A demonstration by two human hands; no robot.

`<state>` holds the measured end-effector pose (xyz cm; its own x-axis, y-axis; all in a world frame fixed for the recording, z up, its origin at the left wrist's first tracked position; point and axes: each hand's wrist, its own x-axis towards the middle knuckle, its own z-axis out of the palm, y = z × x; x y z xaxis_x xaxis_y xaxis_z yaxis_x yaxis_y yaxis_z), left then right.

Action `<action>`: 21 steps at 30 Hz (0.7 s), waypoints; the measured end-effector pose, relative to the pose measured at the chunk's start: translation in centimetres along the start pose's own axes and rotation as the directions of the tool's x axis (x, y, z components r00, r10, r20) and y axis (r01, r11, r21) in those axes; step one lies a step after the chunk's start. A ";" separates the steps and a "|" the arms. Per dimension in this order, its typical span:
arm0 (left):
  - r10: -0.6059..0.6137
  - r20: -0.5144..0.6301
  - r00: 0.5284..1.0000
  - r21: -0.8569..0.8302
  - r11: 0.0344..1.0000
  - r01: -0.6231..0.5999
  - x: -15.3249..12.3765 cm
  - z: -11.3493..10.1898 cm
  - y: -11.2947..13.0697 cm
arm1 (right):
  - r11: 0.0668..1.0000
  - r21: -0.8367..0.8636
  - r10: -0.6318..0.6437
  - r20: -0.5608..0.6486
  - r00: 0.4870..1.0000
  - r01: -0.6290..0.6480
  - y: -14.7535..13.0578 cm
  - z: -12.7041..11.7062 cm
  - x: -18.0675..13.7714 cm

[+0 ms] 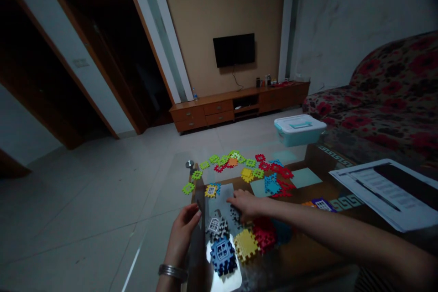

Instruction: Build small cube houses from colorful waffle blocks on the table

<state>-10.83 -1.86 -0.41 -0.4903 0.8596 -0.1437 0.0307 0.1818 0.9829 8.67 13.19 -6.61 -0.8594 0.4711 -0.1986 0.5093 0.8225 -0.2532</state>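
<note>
My left hand (pixel 185 224), a bracelet at its wrist, is at the glass table's left edge, thumb and fingertips pinched together; a thin dark thing there is too dim to name. My right hand (pixel 245 205) reaches across with its fingers curled down on a black interlocking tile (pixel 235 215). Between the hands are grey-and-white toothed tiles (pixel 217 227), one with a window grid. Nearer are a stack of blue tiles (pixel 223 255), a yellow stack (pixel 246 244) and a red stack (pixel 264 233). A yellow-and-blue window piece (pixel 212 190) lies beyond.
Green ring tiles (pixel 214 159) curve along the far side of the table, with red tiles (pixel 284 172), blue tiles (pixel 272 184) and yellow tiles (pixel 247 174). Papers with a pen (pixel 378 195) lie at right. A lidded turquoise box (pixel 299 133) stands behind, beside a flowered sofa (pixel 386 82).
</note>
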 end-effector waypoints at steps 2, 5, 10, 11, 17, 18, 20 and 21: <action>0.011 0.002 1.000 -0.006 1.000 -0.011 0.0 0.0 -0.3 | 1.000 0.005 0.002 -0.001 1.000 -0.002 -0.2 -0.1 -0.3; 0.020 0.019 1.000 -0.025 0.999 -0.020 0.0 0.5 -0.4 | 1.000 -0.014 0.000 0.006 1.000 0.000 -0.6 0.0 -0.4; 0.007 0.044 0.999 -0.041 0.999 -0.005 0.0 1.4 -0.7 | 0.999 -0.042 0.018 0.029 0.999 -0.017 -1.0 0.5 -0.1; 0.007 0.042 0.999 -0.037 0.999 -0.005 0.0 1.5 -0.7 | 0.999 -0.043 0.028 0.022 0.999 -0.027 -1.1 0.6 0.0; 0.006 0.053 0.999 -0.021 1.000 -0.005 0.2 1.7 -1.0 | 0.999 0.032 0.017 0.034 0.999 -0.018 -1.5 1.0 0.4; 0.008 0.053 0.999 -0.021 1.000 -0.007 0.3 1.8 -1.1 | 0.999 0.049 0.016 0.047 0.999 -0.019 -1.5 0.8 0.5; 0.012 0.058 0.998 -0.021 1.000 -0.011 0.2 1.8 -1.1 | 0.995 0.097 0.008 0.059 0.998 -0.013 -1.7 0.4 0.7; 0.014 0.063 0.998 -0.020 1.000 -0.013 0.2 1.9 -1.1 | 0.991 0.132 -0.001 0.041 0.999 -0.004 -1.7 0.2 0.7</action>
<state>-9.33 -1.01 -1.72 -0.4344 0.8903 -0.1365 0.0196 0.1608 0.9868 7.19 12.07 -6.48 -0.8576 0.4563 -0.2373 0.5142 0.7714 -0.3749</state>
